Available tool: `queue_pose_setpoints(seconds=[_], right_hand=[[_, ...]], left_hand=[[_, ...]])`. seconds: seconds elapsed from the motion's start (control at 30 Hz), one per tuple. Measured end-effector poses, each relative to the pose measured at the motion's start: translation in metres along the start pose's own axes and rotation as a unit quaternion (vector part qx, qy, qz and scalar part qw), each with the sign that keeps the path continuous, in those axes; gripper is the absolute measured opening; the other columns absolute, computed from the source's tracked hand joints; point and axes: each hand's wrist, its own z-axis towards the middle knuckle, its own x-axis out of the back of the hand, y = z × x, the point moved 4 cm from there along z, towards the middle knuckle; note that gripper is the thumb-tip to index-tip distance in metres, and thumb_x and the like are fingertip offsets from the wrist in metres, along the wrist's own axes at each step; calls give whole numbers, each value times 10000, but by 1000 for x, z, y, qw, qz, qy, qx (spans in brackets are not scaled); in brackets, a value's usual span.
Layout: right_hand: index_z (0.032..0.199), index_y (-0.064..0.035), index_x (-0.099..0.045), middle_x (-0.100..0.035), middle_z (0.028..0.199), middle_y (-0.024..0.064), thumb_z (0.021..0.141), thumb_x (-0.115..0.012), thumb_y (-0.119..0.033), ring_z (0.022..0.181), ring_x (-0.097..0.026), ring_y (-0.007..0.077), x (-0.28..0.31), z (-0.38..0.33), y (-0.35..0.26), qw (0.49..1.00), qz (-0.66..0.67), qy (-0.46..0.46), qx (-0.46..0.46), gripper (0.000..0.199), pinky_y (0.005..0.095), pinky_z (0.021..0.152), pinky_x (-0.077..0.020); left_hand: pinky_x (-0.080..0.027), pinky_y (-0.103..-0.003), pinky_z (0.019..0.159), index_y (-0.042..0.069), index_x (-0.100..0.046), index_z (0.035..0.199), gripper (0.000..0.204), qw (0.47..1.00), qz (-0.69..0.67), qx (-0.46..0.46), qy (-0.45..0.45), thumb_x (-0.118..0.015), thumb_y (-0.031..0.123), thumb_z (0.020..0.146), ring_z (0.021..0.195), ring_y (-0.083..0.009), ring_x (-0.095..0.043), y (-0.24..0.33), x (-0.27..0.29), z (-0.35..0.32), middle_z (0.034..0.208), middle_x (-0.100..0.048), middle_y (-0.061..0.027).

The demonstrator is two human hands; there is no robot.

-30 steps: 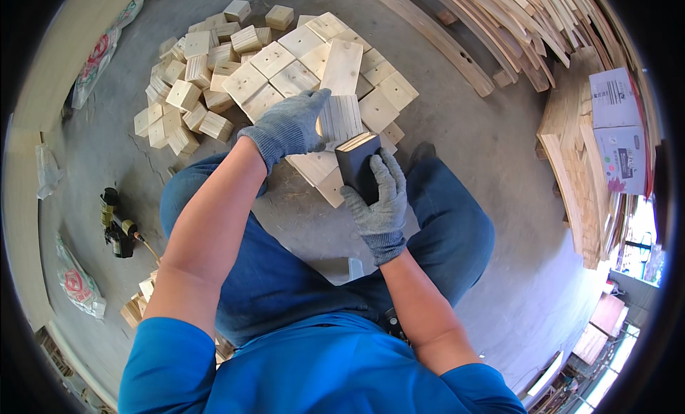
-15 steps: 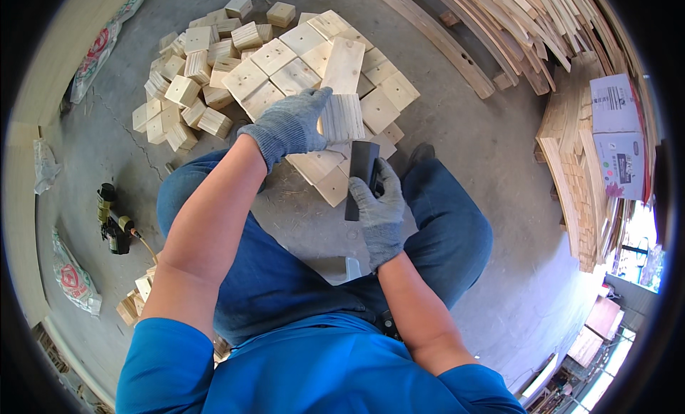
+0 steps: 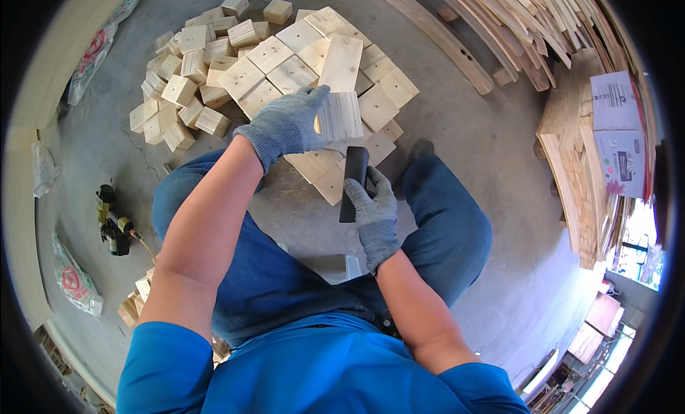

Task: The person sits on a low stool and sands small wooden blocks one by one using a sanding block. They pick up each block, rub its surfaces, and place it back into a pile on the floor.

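Note:
My left hand (image 3: 285, 125), in a grey knit glove, grips a pale wooden block (image 3: 340, 116) from its left side, its striped grain facing up. In my right hand (image 3: 375, 218), gloved the same way, is a long black rectangular block (image 3: 354, 173), its far end close to the near edge of the wooden block. Whether the two touch, I cannot tell. Beneath the hands lies a bed of square wooden blocks (image 3: 292, 73) set close together, several with a small hole on top. A flat pale wooden piece (image 3: 342, 63) lies just beyond the held block.
Loose wooden blocks (image 3: 181, 90) are heaped at the left of the bed. A nail gun (image 3: 112, 221) with a hose lies on the floor at left, near a printed plastic bag (image 3: 75, 282). Long boards (image 3: 499, 28) and a white carton (image 3: 618, 135) on stacked wood stand at right.
My right hand has drawn the black block slightly back and left, away from the wooden block's near edge. My left hand keeps its hold on the wooden block.

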Motion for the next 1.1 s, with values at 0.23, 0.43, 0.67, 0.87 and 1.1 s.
queue_pose_setpoints(seconds=[0.23, 0.43, 0.67, 0.87, 1.1], right_hand=[[1479, 29, -569, -695, 1268, 108, 1071, -737, -273, 1082, -659, 161, -12, 5, 11, 983, 178, -12, -31, 535, 308, 941, -566], [1494, 25, -560, -705, 1246, 102, 1065, -750, -297, 1068, -661, 163, -54, -13, -1, 988, 142, -48, -33, 569, 313, 939, -563], [1534, 13, -527, -745, 1155, 136, 1006, -815, -182, 989, -720, 166, -46, -17, 24, 990, 57, -125, -37, 633, 297, 862, -595], [1505, 29, -559, -752, 1154, 152, 1001, -816, -199, 958, -739, 172, -26, -14, 4, 991, -53, -114, -49, 610, 307, 823, -612], [1493, 38, -579, -752, 1199, 162, 977, -838, -246, 1005, -735, 186, -5, -21, -8, 985, -95, -132, -49, 643, 310, 877, -610]], left_hand=[[-496, -436, 1178, 19, -364, 1662, 1071, 1000, 5, 7, -9, -878, 365, 789, 1357, -426, -625, 1, 0, 1, 1512, -576, -293], [-502, -446, 1172, 48, -325, 1687, 1072, 1000, 10, 12, -8, -851, 293, 786, 1355, -424, -627, -2, -1, -2, 1522, -568, -291], [-522, -455, 1150, 85, -311, 1701, 1075, 999, 8, 25, -43, -829, 198, 767, 1328, -426, -642, 6, 2, 3, 1517, -574, -273], [-510, -450, 1172, 79, -296, 1704, 1159, 1000, 2, 18, -25, -882, 201, 711, 1353, -431, -619, -6, -3, 2, 1532, -552, -275], [-481, -439, 1209, 67, -296, 1700, 1259, 999, -8, -31, 14, -962, 319, 662, 1434, -433, -557, 3, -1, 3, 1612, -478, -272]])
